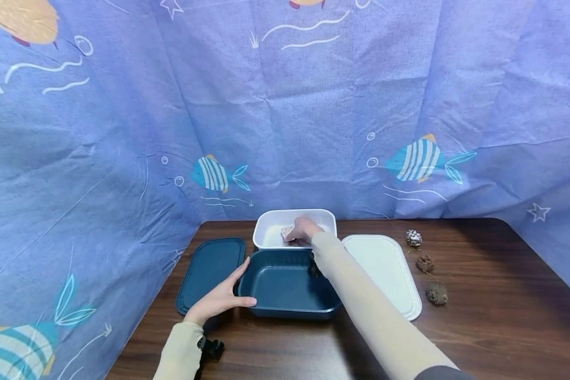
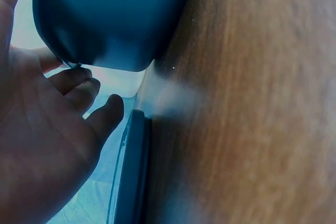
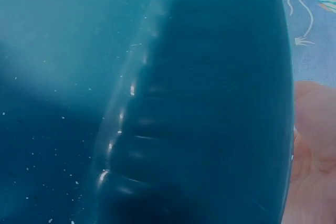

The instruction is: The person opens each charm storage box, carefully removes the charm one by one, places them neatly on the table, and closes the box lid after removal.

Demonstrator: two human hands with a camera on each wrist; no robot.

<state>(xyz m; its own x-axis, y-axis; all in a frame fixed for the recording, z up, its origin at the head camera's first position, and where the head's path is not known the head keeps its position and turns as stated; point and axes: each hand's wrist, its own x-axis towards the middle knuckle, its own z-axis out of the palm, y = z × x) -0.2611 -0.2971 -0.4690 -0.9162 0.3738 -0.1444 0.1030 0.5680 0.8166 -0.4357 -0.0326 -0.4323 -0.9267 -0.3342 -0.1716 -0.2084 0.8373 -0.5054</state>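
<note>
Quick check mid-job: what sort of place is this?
Probably a curtained-off tabletop workspace, perhaps a filming booth: blue fish-print cloth hangs behind and beside a wood-grain table holding a white tub and dark blue tub.

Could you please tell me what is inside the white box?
Inside the white box, a pale speckled thing and dark strands show by the right hand. Whatever lies under the hand is hidden.

Looks like a curtained booth (home or lab, can't tell): hung with blue fish-print cloth (image 1: 309, 132) from nine round to three o'clock, furnished with a wood-grain table (image 1: 285, 345) at six.
</note>
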